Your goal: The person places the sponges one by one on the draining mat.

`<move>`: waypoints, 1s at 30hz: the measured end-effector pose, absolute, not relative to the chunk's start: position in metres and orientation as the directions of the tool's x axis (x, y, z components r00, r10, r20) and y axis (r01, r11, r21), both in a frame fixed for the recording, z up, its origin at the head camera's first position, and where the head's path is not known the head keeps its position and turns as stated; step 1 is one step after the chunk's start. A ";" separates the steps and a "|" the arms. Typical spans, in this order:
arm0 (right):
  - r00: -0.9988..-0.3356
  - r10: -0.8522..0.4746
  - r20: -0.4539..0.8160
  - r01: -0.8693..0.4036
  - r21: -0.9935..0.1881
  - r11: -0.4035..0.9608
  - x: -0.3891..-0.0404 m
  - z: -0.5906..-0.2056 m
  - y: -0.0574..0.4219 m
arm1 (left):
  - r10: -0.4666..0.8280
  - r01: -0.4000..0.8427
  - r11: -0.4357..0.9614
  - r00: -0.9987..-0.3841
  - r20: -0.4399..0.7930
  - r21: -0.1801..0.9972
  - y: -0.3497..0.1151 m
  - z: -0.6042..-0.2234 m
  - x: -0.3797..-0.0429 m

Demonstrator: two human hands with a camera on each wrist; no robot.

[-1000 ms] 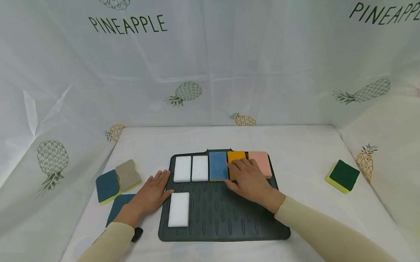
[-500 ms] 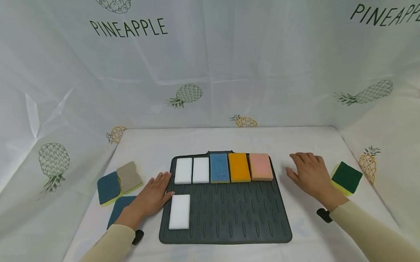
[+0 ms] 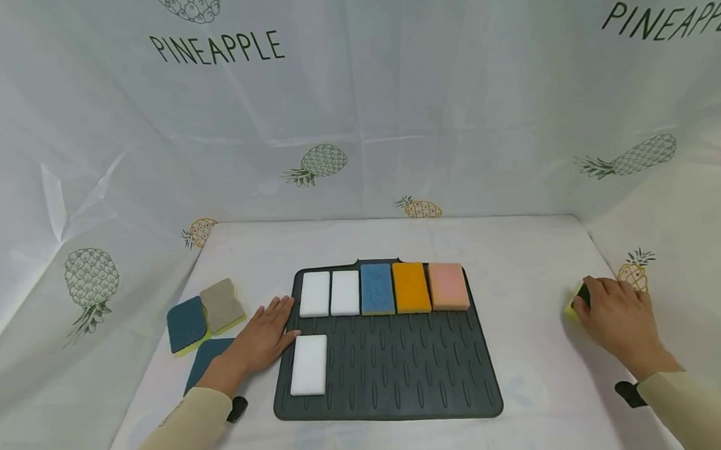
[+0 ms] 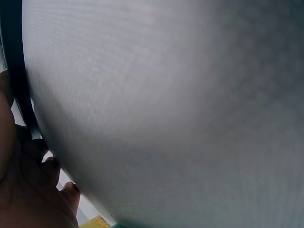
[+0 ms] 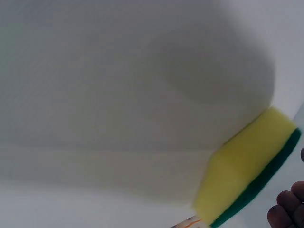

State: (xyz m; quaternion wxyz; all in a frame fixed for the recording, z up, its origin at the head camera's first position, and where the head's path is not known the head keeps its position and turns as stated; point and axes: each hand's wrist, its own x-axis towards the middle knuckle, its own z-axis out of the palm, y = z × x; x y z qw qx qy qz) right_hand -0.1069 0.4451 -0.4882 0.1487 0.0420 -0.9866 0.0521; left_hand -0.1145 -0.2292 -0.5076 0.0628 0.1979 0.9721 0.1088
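My left hand (image 3: 259, 338) rests with straight fingers against the left edge of a dark ribbed mat (image 3: 403, 371). Over at the far right, my right hand (image 3: 620, 316) is above a yellow sponge with a dark green scouring side (image 5: 251, 166), covering most of it in the head view. In the right wrist view its fingers (image 5: 289, 202) hang beside the green side, with a gap visible. Along the mat's top lie two white sponges (image 3: 314, 294), a blue sponge (image 3: 377, 289), an orange sponge (image 3: 411, 287) and a pink sponge (image 3: 448, 286).
Another white sponge (image 3: 309, 365) lies at the mat's lower left. Left of the mat are a dark blue sponge (image 3: 187, 324), a grey-topped sponge (image 3: 222, 305) and another blue sponge (image 3: 204, 359), partly behind the left arm. A pineapple-print sheet (image 3: 355, 104) hangs behind and beside the table.
My right hand has left the orange sponge on the mat and moved right, to above the green and yellow sponge. The left hand stays in place.
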 end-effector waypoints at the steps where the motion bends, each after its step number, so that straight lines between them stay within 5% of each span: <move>1: -0.960 -0.046 0.275 -0.075 -0.099 0.992 -0.106 -0.489 0.450 | 0.398 0.371 0.898 -0.914 -0.081 0.235 -0.229 -0.508 -0.115; 9: -0.987 0.097 0.132 0.074 -0.168 0.983 -0.099 -0.487 0.475 | 0.394 0.365 0.903 -0.914 -0.095 0.228 -0.230 -0.511 -0.116; 18: -0.987 0.120 0.107 0.099 -0.181 0.979 -0.099 -0.481 0.475 | 0.390 0.362 0.904 -0.916 -0.092 0.226 -0.229 -0.508 -0.114; 30: -0.946 0.038 0.322 -0.003 -0.124 0.992 -0.088 -0.492 0.461 | 0.389 0.359 0.904 -0.916 -0.100 0.232 -0.229 -0.507 -0.115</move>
